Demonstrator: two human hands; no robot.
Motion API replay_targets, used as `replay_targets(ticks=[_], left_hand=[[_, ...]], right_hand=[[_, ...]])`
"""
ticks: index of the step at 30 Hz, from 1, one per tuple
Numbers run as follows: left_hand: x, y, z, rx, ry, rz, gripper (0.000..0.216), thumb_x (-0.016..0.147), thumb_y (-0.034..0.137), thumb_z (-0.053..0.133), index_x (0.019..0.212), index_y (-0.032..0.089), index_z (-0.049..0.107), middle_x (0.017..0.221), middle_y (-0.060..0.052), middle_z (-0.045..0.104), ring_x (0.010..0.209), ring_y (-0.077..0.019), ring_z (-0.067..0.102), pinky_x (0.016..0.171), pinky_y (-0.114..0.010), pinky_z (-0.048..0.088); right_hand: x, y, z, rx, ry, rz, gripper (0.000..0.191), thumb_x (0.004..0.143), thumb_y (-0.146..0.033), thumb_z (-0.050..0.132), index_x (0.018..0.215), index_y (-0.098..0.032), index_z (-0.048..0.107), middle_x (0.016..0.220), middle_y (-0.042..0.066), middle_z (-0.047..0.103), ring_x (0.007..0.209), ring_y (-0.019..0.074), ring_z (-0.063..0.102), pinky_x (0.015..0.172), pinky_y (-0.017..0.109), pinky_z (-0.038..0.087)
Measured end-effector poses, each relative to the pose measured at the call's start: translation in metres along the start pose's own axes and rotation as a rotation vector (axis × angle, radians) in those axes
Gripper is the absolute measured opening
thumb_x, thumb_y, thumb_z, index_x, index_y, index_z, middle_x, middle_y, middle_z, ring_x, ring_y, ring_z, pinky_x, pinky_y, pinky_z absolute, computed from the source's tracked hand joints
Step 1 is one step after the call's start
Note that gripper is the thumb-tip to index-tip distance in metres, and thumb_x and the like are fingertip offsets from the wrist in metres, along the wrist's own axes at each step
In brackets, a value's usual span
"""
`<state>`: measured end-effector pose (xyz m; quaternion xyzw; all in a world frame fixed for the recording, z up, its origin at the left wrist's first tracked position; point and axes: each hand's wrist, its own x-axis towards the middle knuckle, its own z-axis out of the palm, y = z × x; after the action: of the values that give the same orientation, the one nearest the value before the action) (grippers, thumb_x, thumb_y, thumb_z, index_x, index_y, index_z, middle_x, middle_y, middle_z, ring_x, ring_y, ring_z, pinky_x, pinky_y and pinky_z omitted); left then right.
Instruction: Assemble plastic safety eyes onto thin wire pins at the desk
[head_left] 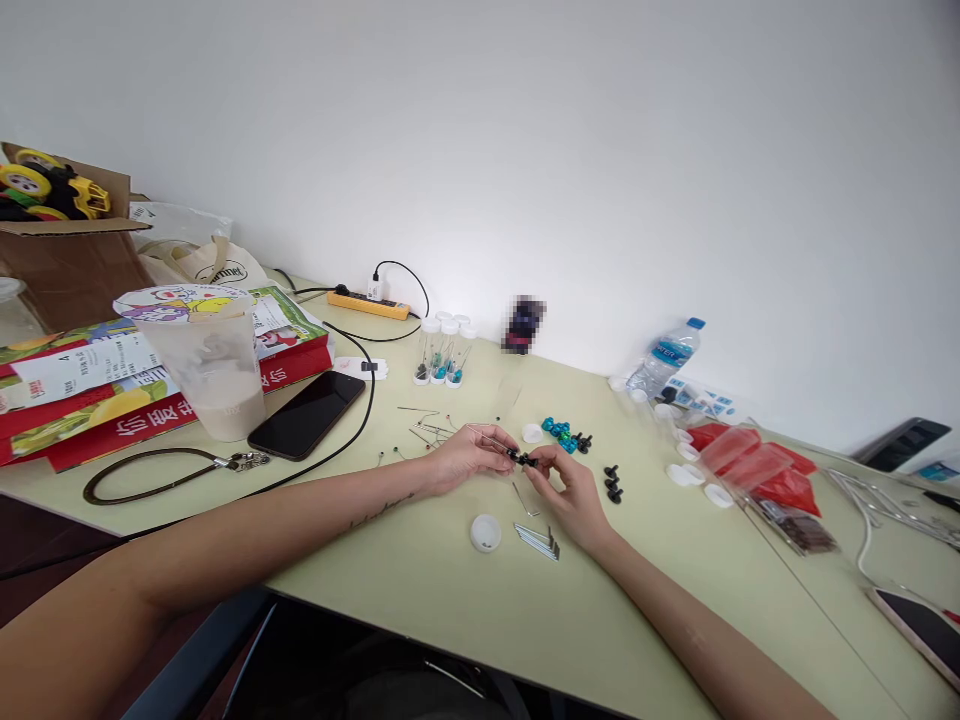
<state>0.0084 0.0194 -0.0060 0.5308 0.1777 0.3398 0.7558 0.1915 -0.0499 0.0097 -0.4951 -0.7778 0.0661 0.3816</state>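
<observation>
In front of me my left hand is closed, its fingertips pinching one end of a small black part; a thin metal rod runs along these fingers. The other end of that part is pinched by my right hand. Its exact kind is too small to make out. Below the hands lie a thin bent metal rod, a bundle of short metal rods and a round white cap with something tiny inside. Teal parts and more black parts sit beyond and right of my right hand.
Thin pins lie scattered left of my hands. Capped clear tubes stand behind them. A drink cup, phone and cable are at left. Tubes, red bags and a water bottle lie at right.
</observation>
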Motion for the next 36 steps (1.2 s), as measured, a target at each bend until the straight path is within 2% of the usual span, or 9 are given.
replay_targets(ticks=[5,10,15,19,26,29,33,36], left_hand=[[-0.0040,0.0066,0.0050,0.035,-0.059,-0.017,0.037,0.058,0.021,0.077,0.092,0.014,0.064,0.084,-0.007,0.064,0.080,-0.0145,0.060,0.081,-0.032,0.045],[-0.0031,0.0082,0.0038,-0.077,-0.066,-0.034,0.032,0.072,0.036,0.067,0.086,0.008,0.065,0.074,-0.010,0.065,0.068,-0.0133,0.061,0.070,-0.028,0.047],[-0.0011,0.0059,-0.0011,-0.119,-0.064,-0.078,0.030,0.067,0.031,0.072,0.083,0.007,0.064,0.078,-0.012,0.068,0.073,-0.0179,0.065,0.077,-0.031,0.049],[-0.0002,0.0053,-0.0022,-0.150,-0.039,-0.073,0.029,0.066,0.029,0.073,0.083,0.007,0.064,0.080,-0.012,0.069,0.076,-0.0179,0.066,0.083,-0.031,0.048],[0.0002,0.0047,-0.0016,-0.160,-0.049,-0.065,0.027,0.068,0.027,0.071,0.084,0.007,0.064,0.079,-0.011,0.069,0.078,-0.0184,0.066,0.083,-0.030,0.049],[-0.0005,0.0053,-0.0010,-0.155,-0.053,-0.062,0.025,0.068,0.027,0.071,0.083,0.007,0.065,0.079,-0.011,0.069,0.077,-0.0178,0.066,0.083,-0.031,0.049],[-0.0015,0.0058,0.0000,-0.118,-0.066,-0.063,0.026,0.067,0.027,0.072,0.082,0.007,0.065,0.077,-0.011,0.069,0.074,-0.0174,0.066,0.083,-0.031,0.049],[-0.0008,0.0044,-0.0006,-0.117,-0.045,-0.053,0.028,0.065,0.028,0.073,0.082,0.007,0.065,0.076,-0.010,0.069,0.075,-0.0184,0.066,0.083,-0.033,0.048]], right_hand=[[-0.0003,0.0000,0.0000,0.011,-0.010,0.024,0.011,0.085,-0.030,0.050,0.091,-0.021,0.053,0.074,0.001,0.058,0.062,0.0136,0.051,0.058,0.026,0.043],[-0.0004,-0.0009,0.0001,0.010,-0.021,0.019,0.011,0.085,-0.030,0.049,0.092,-0.021,0.052,0.075,0.002,0.058,0.063,0.0137,0.051,0.059,0.026,0.043],[0.0002,-0.0009,0.0006,0.024,-0.022,0.020,0.013,0.085,-0.030,0.050,0.094,-0.021,0.053,0.075,0.001,0.059,0.064,0.0138,0.052,0.061,0.026,0.044],[0.0009,0.0002,0.0012,0.068,-0.016,0.029,0.015,0.086,-0.031,0.050,0.098,-0.021,0.052,0.078,0.002,0.058,0.065,0.0143,0.052,0.063,0.027,0.044],[0.0010,-0.0014,-0.0010,0.117,-0.070,0.092,0.016,0.087,-0.034,0.047,0.095,-0.021,0.051,0.082,0.003,0.059,0.069,0.0156,0.052,0.065,0.028,0.042],[0.0020,-0.0018,-0.0029,0.135,-0.104,0.112,0.020,0.091,-0.036,0.039,0.094,-0.021,0.052,0.080,0.003,0.058,0.070,0.0156,0.053,0.066,0.028,0.041],[0.0038,-0.0014,-0.0043,0.150,-0.176,0.121,0.032,0.094,-0.035,0.029,0.078,-0.019,0.053,0.071,0.001,0.056,0.066,0.0144,0.052,0.064,0.027,0.039],[0.0044,-0.0020,-0.0040,0.131,-0.197,0.115,0.028,0.092,-0.035,0.035,0.076,-0.019,0.052,0.071,0.001,0.055,0.066,0.0143,0.050,0.064,0.027,0.039]])
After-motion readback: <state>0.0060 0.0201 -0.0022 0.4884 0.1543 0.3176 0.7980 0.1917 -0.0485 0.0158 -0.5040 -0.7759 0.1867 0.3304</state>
